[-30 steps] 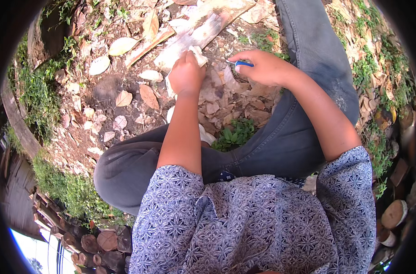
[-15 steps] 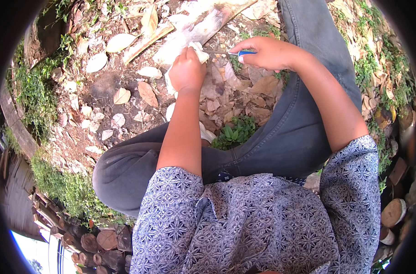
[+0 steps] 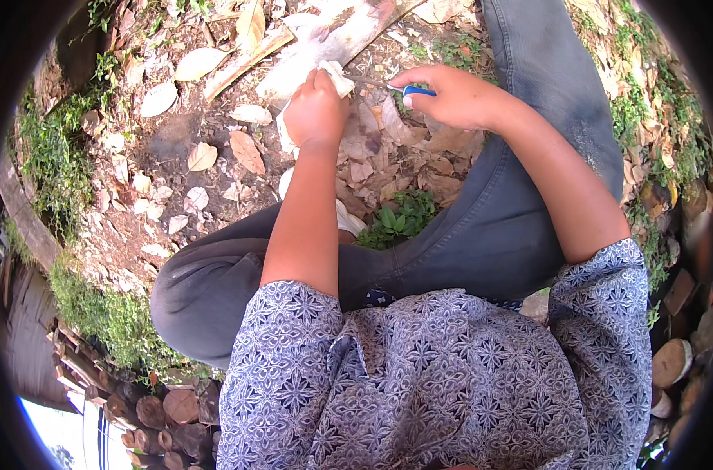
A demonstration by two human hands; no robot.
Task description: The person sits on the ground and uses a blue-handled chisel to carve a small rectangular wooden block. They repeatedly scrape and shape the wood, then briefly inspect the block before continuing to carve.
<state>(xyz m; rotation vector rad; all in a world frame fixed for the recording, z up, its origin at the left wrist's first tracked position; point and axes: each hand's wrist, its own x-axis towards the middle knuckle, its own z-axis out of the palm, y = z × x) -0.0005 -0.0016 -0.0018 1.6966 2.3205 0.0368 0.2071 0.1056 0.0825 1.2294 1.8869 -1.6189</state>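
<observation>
An outdoor yard or garden work spot, seen from above a seated person. Bare brown dirt (image 3: 176,149) covers the ground toward 11 o'clock, strewn with dry fallen leaves (image 3: 247,150) and pale wood chips (image 3: 145,184). Rough split planks (image 3: 325,43) lie at 12 o'clock. Green weeds (image 3: 55,157) grow along the edge at 9 o'clock, and a small leafy plant (image 3: 399,219) sprouts near the centre. Cut logs are stacked, round ends showing, at 7 o'clock (image 3: 164,411) and again at 4 o'clock (image 3: 673,360). Sunlight falls in patches.
</observation>
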